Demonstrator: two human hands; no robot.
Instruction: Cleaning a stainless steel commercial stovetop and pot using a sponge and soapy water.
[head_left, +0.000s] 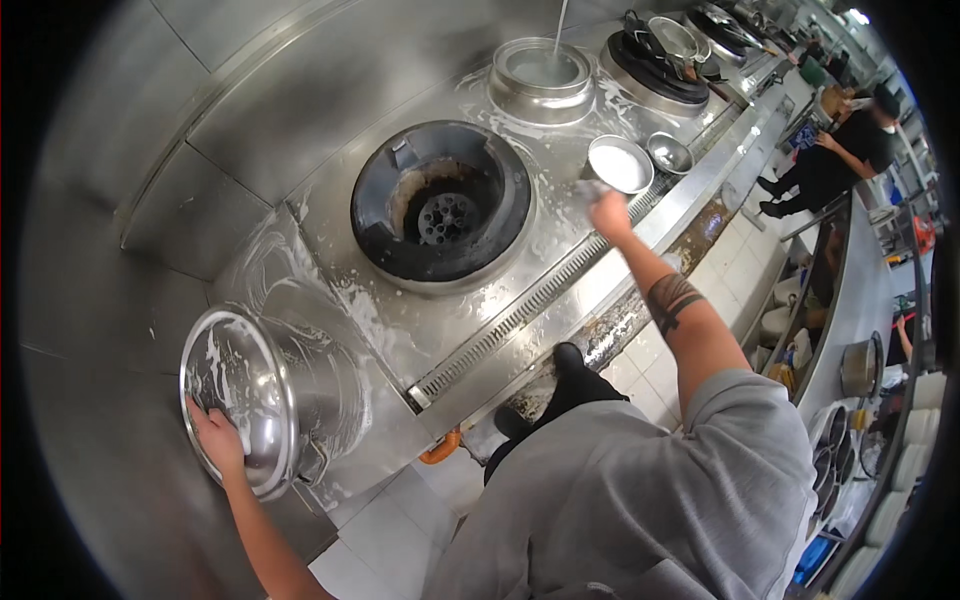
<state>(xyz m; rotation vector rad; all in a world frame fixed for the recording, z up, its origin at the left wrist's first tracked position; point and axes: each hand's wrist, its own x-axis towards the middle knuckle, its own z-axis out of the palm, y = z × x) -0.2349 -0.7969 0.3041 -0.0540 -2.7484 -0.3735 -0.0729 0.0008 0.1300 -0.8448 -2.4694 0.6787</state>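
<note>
My left hand (217, 441) lies on a domed metal lid (259, 397) streaked with suds, near its rim. Under the lid is a large steel stockpot (311, 375) with a side handle. Blurred by motion, my right hand (611, 214) holds a greyish scouring pad (592, 189) over the stainless-steel wok range (547, 225). Just beyond that hand stands a round metal container (620, 163) of white, foamy liquid, with a small metal bowl (670, 153) beside it. A black wok burner ring (375, 187) surrounds a perforated burner at the middle of the range.
Water runs into a round metal well (540, 67) at the back. Strainers (675, 37) and other utensils are piled on the farther burner. A slotted drain channel (517, 311) follows the front edge. A person in black (847, 161) stands across the aisle, near a steel counter (855, 300).
</note>
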